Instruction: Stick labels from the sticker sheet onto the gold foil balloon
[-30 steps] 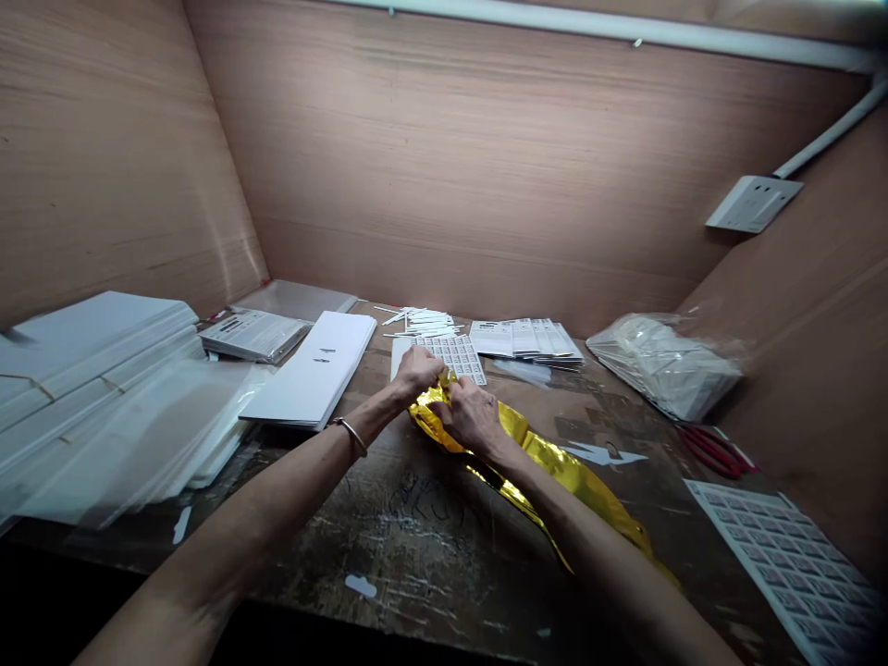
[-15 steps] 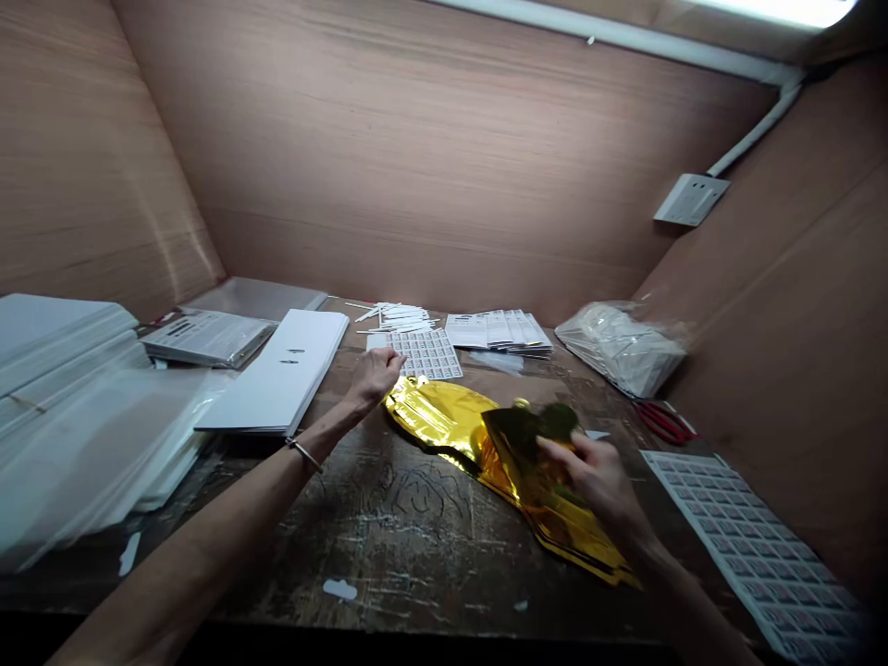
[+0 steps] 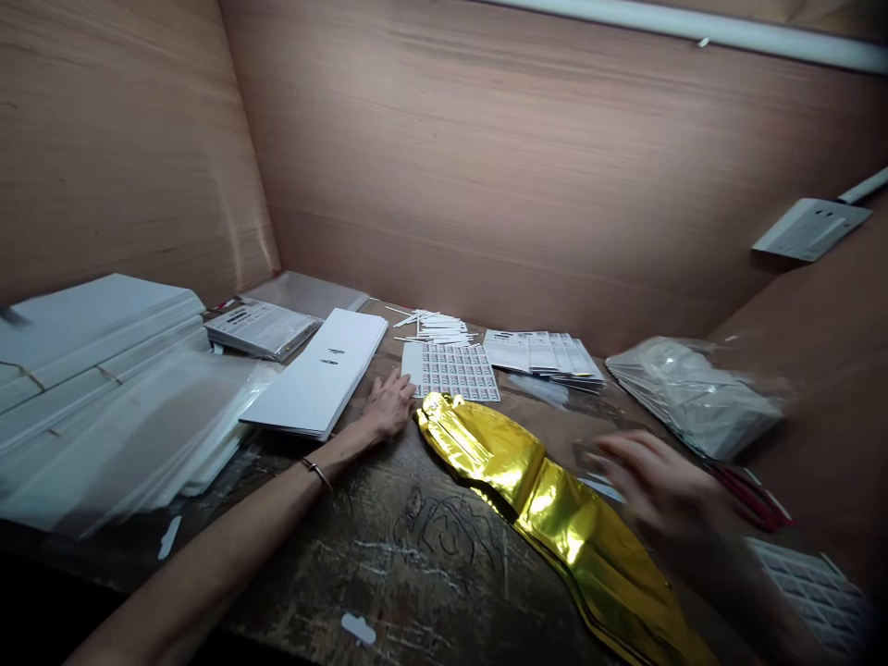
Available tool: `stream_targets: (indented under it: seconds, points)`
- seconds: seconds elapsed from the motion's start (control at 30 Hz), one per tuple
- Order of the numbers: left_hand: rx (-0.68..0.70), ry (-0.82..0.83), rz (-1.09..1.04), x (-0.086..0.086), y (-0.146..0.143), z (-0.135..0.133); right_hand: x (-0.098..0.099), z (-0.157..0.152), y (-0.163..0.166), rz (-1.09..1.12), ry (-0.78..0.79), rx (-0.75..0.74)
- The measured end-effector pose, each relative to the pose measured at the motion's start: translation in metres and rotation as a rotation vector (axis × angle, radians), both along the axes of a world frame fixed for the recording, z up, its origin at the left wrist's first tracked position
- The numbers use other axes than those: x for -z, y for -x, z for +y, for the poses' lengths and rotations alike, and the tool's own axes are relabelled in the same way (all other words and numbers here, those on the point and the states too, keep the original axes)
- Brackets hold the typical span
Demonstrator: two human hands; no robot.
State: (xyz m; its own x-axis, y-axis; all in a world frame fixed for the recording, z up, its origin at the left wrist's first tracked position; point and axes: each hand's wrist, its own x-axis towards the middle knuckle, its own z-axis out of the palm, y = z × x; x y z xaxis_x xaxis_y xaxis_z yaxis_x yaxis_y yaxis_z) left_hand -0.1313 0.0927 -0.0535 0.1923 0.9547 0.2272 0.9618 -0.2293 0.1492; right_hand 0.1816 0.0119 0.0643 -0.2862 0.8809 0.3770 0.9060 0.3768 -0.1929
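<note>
A long piece of gold foil point(image 3: 537, 476), like a stack of flat foil balloons, lies spread out from the table's middle toward the front right. My left hand point(image 3: 387, 407) rests on the table with its fingers stretched out, at the edge of a sheet of printed stickers point(image 3: 454, 367) and just left of the foil's far end. Over the table to the right of the foil, my right hand point(image 3: 652, 472) is smeared by motion, so its fingers are unclear. It appears apart from the foil.
White cards point(image 3: 319, 365) are stacked to the left, beside packed clear sleeves point(image 3: 139, 416). Printed cards point(image 3: 545, 353) and white strips point(image 3: 440, 326) lie at the back. A plastic bag point(image 3: 694, 393), red-handled scissors point(image 3: 753, 499) and another sticker sheet point(image 3: 808, 583) are at right.
The folded-up part of the gold foil now lies flat, and my right hand has let go of it. My left hand has opened from a fist. The view has turned left.
</note>
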Motion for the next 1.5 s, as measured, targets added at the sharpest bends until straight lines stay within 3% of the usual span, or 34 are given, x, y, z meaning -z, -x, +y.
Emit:
stream_targets:
  seconds: [0.07,0.17,0.33,0.6,1.07,1.27,1.5]
  points:
    - [0.01,0.03,0.0,0.006,0.001,0.001,0.003,0.041,0.059,-0.045,0.112,-0.157]
    - [0.026,0.044,0.003,0.011,0.004,0.001,0.034,0.099,0.132,-0.104,0.244,-0.338]
    - [0.027,0.04,0.027,0.013,0.007,-0.003,0.086,0.151,0.189,-0.244,0.363,-0.391]
    - [0.033,0.005,0.02,0.017,0.006,-0.002,0.094,0.151,0.195,-0.299,0.253,-0.427]
    - [0.038,-0.008,0.041,0.018,0.007,-0.003,0.094,0.169,0.205,-0.254,0.457,-0.32]
    - [0.04,-0.001,0.023,0.019,0.007,-0.003,0.097,0.164,0.205,-0.316,0.358,-0.368]
    - [0.038,0.008,0.031,0.02,0.008,-0.002,0.097,0.162,0.203,-0.207,0.325,-0.428]
